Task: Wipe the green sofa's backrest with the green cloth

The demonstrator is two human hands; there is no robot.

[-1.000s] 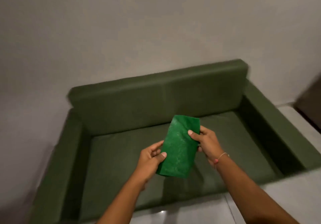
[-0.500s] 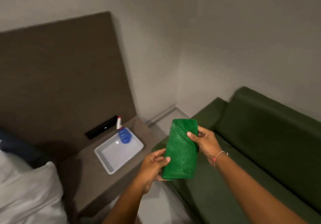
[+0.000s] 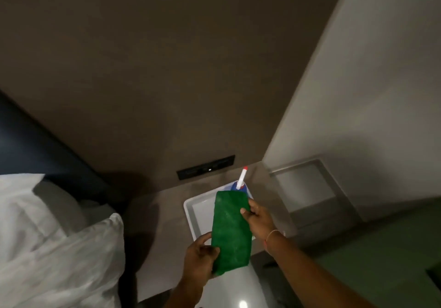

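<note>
I can read no text, label, brand or number anywhere. The dark panel [image 3: 205, 170] on the wall shows only one small white light, and any markings on it are too blurred to make out. The blue bottle [image 3: 239, 186] has a patch of colour near its neck that could be a label, but I cannot read it.
</note>
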